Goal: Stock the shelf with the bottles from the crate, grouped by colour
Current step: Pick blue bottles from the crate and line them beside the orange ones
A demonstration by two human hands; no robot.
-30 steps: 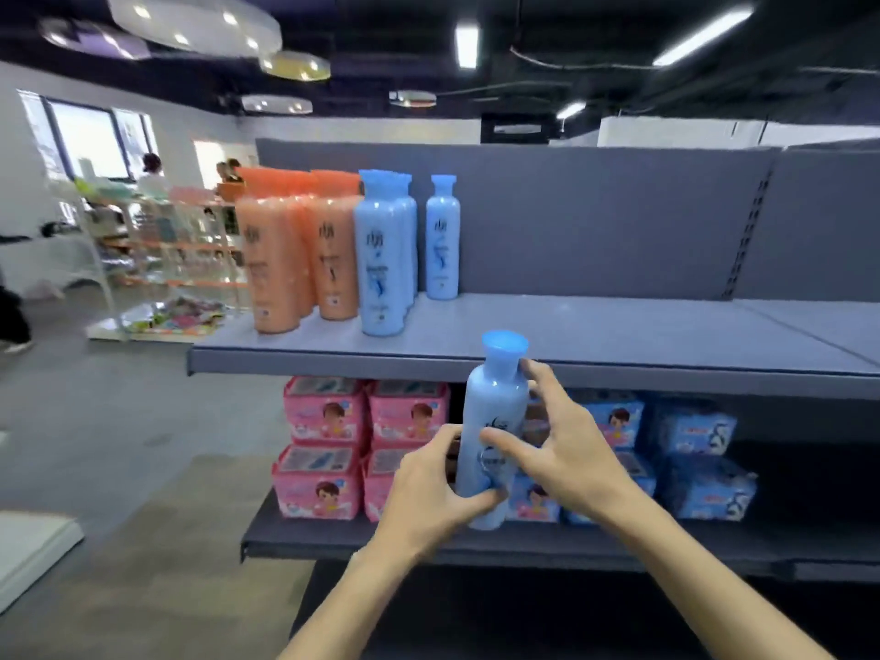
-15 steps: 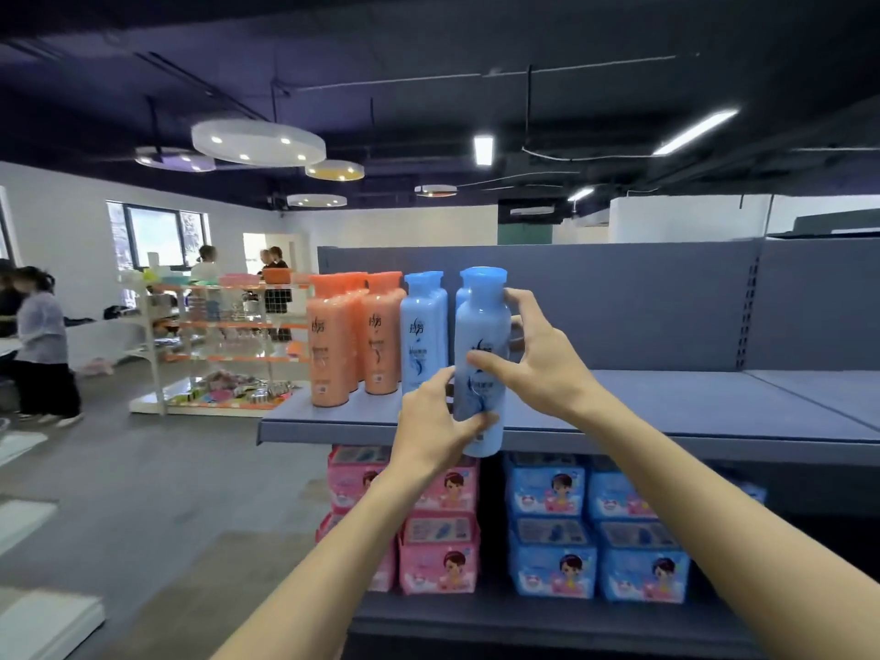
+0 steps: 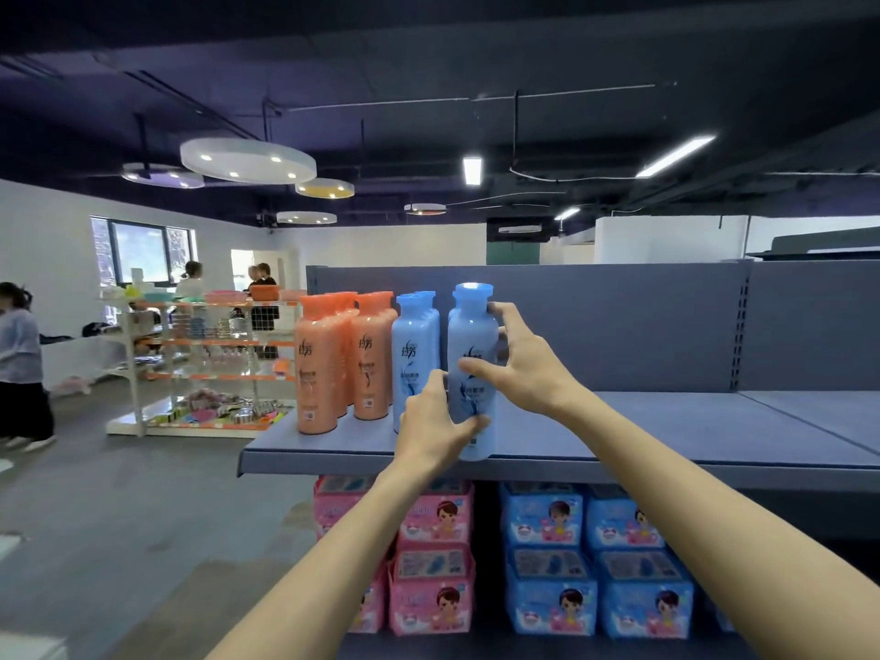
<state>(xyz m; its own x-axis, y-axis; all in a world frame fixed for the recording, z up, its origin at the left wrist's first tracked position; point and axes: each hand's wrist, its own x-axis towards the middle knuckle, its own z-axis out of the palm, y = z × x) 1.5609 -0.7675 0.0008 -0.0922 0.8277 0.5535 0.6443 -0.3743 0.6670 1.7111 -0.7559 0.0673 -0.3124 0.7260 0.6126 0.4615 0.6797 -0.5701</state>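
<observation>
shelf [image 3: 666, 435]: bottle rows [image 3: 366, 359] at 9 o'clock end | held bottle [image 3: 471, 354] at front edge, just right of rows | left hand [image 3: 435, 423] low at its 7 o'clock | right hand [image 3: 524, 369] at 3 o'clock | packs [image 3: 547, 564] on shelf below

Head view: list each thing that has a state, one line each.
Light blue plastic bottle: upright, gripped by both hands, base at shelf's front edge.
Left hand: closed on its lower part.
Right hand: closed on its upper part.
Orange plastic bottles: upright, grouped.
Grey metal shelf: right part bare.
</observation>
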